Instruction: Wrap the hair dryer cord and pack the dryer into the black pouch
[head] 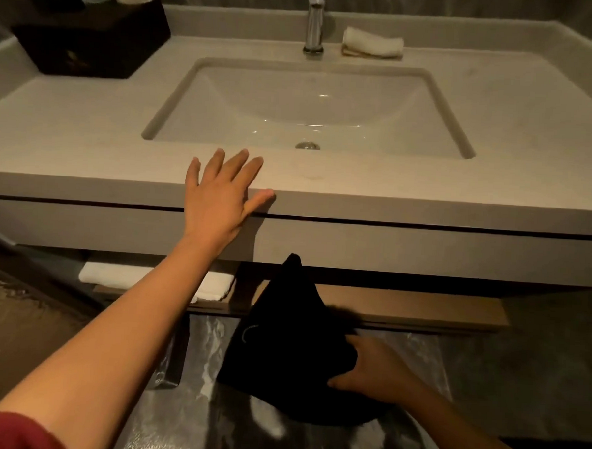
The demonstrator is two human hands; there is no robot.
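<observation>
A person stands at a bathroom vanity, the left hand (217,196) spread flat with fingers fanned against the front edge of the stone worktop (86,137), holding nothing. Below, in front of the vanity's lower shelf (420,310), the right hand (376,369) has its grip closed on one side of the black pouch (281,343), thumb underneath and fingers tucked into the fabric, so the bag hangs clear of the floor with one corner peaked upward. The pouch looks bulky enough to have something inside, though neither the hair dryer nor its cord can be seen, so whether packing is done or not yet begun cannot be told. By this view the step in hand appears to be handling the pouch itself. The next move likely calls for raising it to the worktop, where both hands can work its opening. A rolled towel (372,43) lies beside the faucet (315,19) behind the basin (311,101).
</observation>
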